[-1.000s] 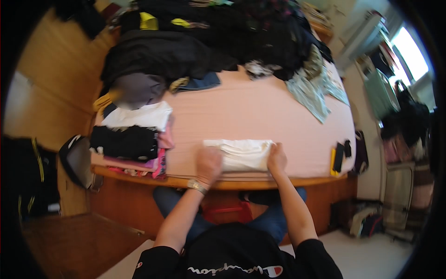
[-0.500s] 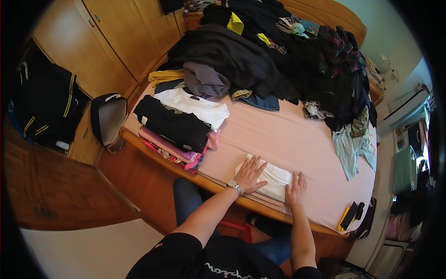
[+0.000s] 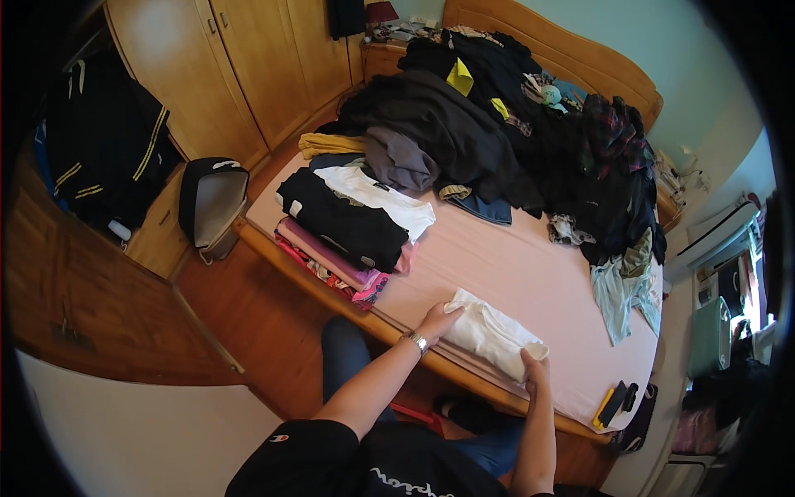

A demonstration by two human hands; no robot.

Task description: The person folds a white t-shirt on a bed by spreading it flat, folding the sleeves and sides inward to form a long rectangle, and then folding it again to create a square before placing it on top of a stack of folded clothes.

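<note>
A white folded garment [image 3: 494, 333] lies along the near edge of the bed, between my two hands. My left hand [image 3: 439, 321], with a watch on the wrist, grips its left end, thumb on top and fingers underneath. At the other end my right hand [image 3: 537, 370] pinches the garment's near right corner, its fingers partly hidden. To the left of my hands stands a stack of folded clothes: a black folded garment [image 3: 341, 219] on top of pink ones [image 3: 325, 253]. Behind the black one a white shirt [image 3: 383, 199] is spread.
A big heap of dark clothes [image 3: 464, 124] covers the far part of the bed [image 3: 497, 265]. Light blue clothing [image 3: 614, 298] hangs at the right edge. A yellow and black object [image 3: 611, 404] lies at the near right corner. An open bag [image 3: 214, 207] stands left of the bed.
Both hands went from lying flat on the white garment to gripping its two ends. The garment looks slightly lifted and puffed. The whole view has shifted a little.
</note>
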